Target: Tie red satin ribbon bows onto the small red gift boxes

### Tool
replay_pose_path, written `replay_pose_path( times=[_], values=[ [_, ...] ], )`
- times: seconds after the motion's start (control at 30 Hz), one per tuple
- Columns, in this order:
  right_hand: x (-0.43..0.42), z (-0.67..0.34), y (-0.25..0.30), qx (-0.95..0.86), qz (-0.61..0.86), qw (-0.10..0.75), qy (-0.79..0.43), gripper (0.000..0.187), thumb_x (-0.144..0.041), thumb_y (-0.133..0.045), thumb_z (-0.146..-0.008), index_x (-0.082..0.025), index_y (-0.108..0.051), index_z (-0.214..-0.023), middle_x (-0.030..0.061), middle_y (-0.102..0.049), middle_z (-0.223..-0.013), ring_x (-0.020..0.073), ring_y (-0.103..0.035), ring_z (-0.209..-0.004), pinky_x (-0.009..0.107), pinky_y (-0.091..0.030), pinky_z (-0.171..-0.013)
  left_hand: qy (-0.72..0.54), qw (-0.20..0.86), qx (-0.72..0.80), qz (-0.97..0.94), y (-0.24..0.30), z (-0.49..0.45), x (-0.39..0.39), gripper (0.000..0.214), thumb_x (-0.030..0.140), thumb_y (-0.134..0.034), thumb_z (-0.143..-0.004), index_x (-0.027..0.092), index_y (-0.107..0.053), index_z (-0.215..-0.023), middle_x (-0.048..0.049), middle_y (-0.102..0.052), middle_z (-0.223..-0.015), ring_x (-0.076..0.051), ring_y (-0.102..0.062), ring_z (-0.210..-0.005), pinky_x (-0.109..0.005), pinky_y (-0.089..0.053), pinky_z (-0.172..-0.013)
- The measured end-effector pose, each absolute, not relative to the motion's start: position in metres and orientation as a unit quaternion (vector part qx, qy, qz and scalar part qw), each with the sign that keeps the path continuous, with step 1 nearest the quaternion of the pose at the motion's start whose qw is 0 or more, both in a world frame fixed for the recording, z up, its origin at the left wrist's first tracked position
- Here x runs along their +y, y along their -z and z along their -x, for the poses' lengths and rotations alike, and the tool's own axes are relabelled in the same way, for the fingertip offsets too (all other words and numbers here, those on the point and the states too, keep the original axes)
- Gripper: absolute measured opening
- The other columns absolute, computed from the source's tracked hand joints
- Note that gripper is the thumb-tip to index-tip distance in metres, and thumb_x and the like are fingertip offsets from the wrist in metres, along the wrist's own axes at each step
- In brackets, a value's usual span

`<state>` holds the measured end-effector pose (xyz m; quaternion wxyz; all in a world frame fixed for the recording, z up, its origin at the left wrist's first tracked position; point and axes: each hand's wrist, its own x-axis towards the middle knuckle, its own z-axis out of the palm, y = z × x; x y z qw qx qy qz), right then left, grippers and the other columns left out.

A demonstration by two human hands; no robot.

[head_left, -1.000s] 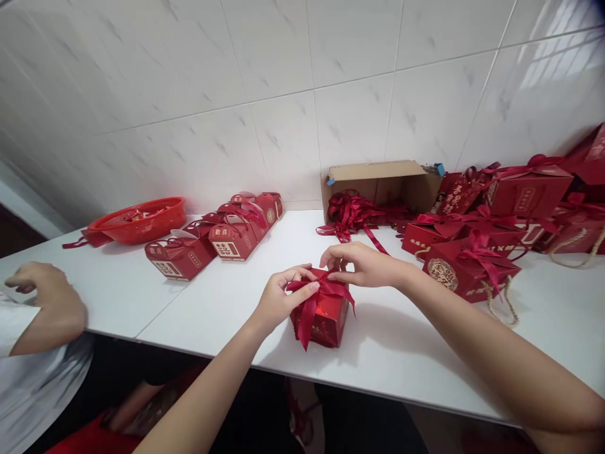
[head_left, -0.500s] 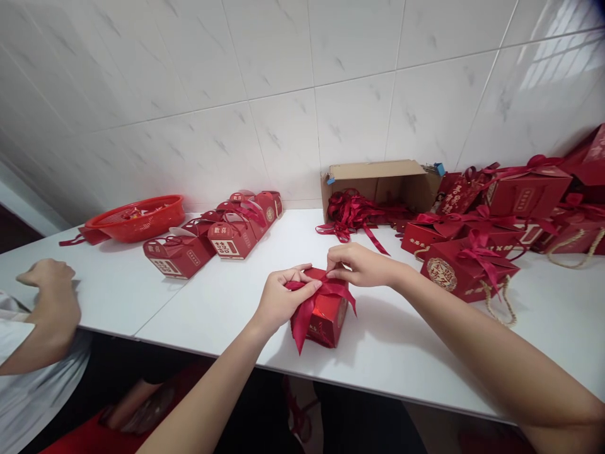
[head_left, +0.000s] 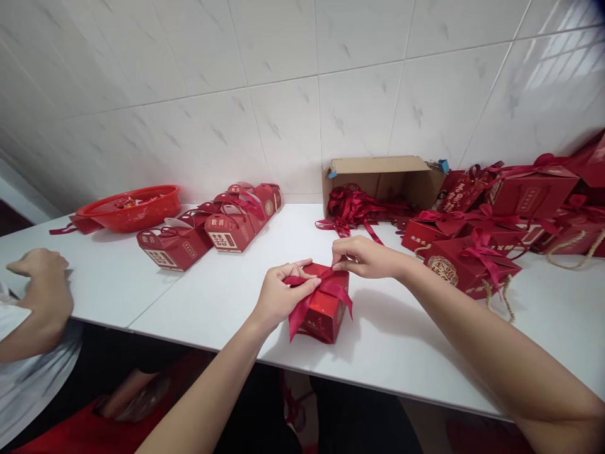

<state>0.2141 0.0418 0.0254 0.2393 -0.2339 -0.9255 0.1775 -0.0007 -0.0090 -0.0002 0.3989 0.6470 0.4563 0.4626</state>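
A small red gift box point(head_left: 326, 315) stands on the white table in front of me, with a dark red ribbon point(head_left: 336, 288) across its top and its tails hanging down the sides. My left hand point(head_left: 283, 291) pinches the ribbon at the left of the knot, thumb lying over it. Just above the box's right rear, my right hand point(head_left: 362, 257) has thumb and finger closed on another part of the ribbon. The fingers partly hide the knot.
An open cardboard box point(head_left: 378, 166) of loose ribbons stands by the wall. Red gift boxes point(head_left: 189, 244) are lined up at left near a red plastic basket point(head_left: 142, 217); beribboned boxes point(head_left: 472, 268) crowd the right. A co-worker's arm point(head_left: 40, 302) rests at far left.
My right hand has shifted slightly right, away from my left hand, pulling the ribbon with it. My left hand keeps its pinch on the box top. The view has tilted slightly.
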Motion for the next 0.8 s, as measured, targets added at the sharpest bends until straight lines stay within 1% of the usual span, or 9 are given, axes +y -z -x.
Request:
replay_pose_path(
  times=[0.1, 0.13, 0.2, 0.27, 0.4, 0.47, 0.57, 0.7, 0.8],
  values=[
    [0.038, -0.213, -0.028, -0.924, 0.25, 0.229, -0.177, 0.011, -0.018, -0.053, -0.084, -0.016, -0.056, -0.074, 0.0023, -0.058, -0.074, 0.0129, -0.05, -0.066, 0.025, -0.038, -0.062, -0.441, 0.409, 0.467, -0.649, -0.004, 0.005, -0.008, 0.017, 0.027, -0.075, -0.065, 0.018, -0.061, -0.069, -0.0135, -0.067, -0.109, -0.029, -0.051, -0.121, -0.042, -0.042, -0.096],
    [0.037, -0.212, -0.029, -0.923, 0.254, 0.23, -0.178, 0.01, -0.019, -0.053, -0.084, -0.016, -0.056, -0.076, 0.0024, -0.059, -0.075, 0.0131, -0.05, -0.067, 0.026, -0.038, -0.063, -0.437, 0.417, 0.46, -0.651, -0.005, 0.007, -0.007, 0.018, 0.027, -0.075, -0.064, 0.018, -0.064, -0.075, -0.0138, -0.065, -0.114, -0.029, -0.05, -0.122, -0.041, -0.041, -0.097],
    [0.034, -0.211, -0.031, -0.919, 0.257, 0.237, -0.18, 0.008, -0.019, -0.053, -0.084, -0.016, -0.057, -0.078, 0.0026, -0.06, -0.076, 0.0134, -0.051, -0.068, 0.026, -0.039, -0.064, -0.437, 0.442, 0.431, -0.654, -0.006, 0.011, -0.006, 0.022, 0.028, -0.075, -0.065, 0.018, -0.065, -0.082, -0.0133, -0.065, -0.114, -0.029, -0.047, -0.125, -0.04, -0.042, -0.095],
    [0.032, -0.21, -0.033, -0.916, 0.26, 0.248, -0.179, 0.007, -0.018, -0.053, -0.083, -0.017, -0.058, -0.078, 0.0029, -0.059, -0.077, 0.0136, -0.051, -0.07, 0.026, -0.04, -0.065, -0.445, 0.47, 0.405, -0.645, -0.006, 0.016, -0.006, 0.019, 0.03, -0.073, -0.068, 0.018, -0.065, -0.08, -0.0116, -0.065, -0.114, -0.029, -0.047, -0.124, -0.037, -0.045, -0.092],
    [0.03, -0.209, -0.034, -0.913, 0.256, 0.26, -0.185, 0.006, -0.018, -0.054, -0.081, -0.017, -0.057, -0.077, 0.0029, -0.058, -0.079, 0.0133, -0.051, -0.07, 0.026, -0.041, -0.065, -0.452, 0.519, 0.417, -0.594, -0.003, 0.022, -0.005, 0.021, 0.037, -0.068, -0.072, 0.017, -0.064, -0.068, -0.0079, -0.059, -0.125, -0.026, -0.06, -0.104, -0.034, -0.05, -0.079],
    [0.03, -0.209, -0.033, -0.911, 0.253, 0.253, -0.203, 0.007, -0.019, -0.054, -0.082, -0.016, -0.058, -0.077, 0.0023, -0.059, -0.077, 0.0125, -0.051, -0.068, 0.025, -0.041, -0.063, -0.449, 0.513, 0.429, -0.592, -0.003, 0.021, -0.006, 0.02, 0.037, -0.069, -0.071, 0.018, -0.067, -0.074, -0.0086, -0.062, -0.12, -0.027, -0.06, -0.105, -0.034, -0.049, -0.081],
    [0.03, -0.208, -0.033, -0.908, 0.25, 0.243, -0.232, 0.009, -0.021, -0.053, -0.084, -0.016, -0.058, -0.078, 0.0014, -0.06, -0.073, 0.0114, -0.05, -0.064, 0.024, -0.041, -0.059, -0.448, 0.466, 0.447, -0.618, -0.007, 0.017, -0.007, 0.02, 0.035, -0.071, -0.069, 0.018, -0.07, -0.079, -0.0103, -0.068, -0.107, -0.028, -0.052, -0.118, -0.036, -0.043, -0.093],
    [0.029, -0.209, -0.034, -0.904, 0.249, 0.241, -0.249, 0.011, -0.023, -0.053, -0.085, -0.015, -0.06, -0.08, 0.0021, -0.062, -0.073, 0.0112, -0.051, -0.063, 0.023, -0.041, -0.057, -0.433, 0.399, 0.472, -0.656, -0.011, 0.011, -0.01, 0.016, 0.034, -0.072, -0.068, 0.019, -0.067, -0.066, -0.0095, -0.071, -0.098, -0.029, -0.054, -0.115, -0.038, -0.039, -0.097],
    [0.03, -0.21, -0.034, -0.905, 0.253, 0.234, -0.248, 0.012, -0.023, -0.054, -0.085, -0.015, -0.061, -0.08, 0.0029, -0.063, -0.074, 0.0118, -0.053, -0.065, 0.023, -0.042, -0.058, -0.425, 0.384, 0.467, -0.673, -0.012, 0.01, -0.012, 0.021, 0.031, -0.072, -0.067, 0.02, -0.06, -0.054, -0.0082, -0.072, -0.087, -0.028, -0.053, -0.117, -0.038, -0.039, -0.097]
  ],
)
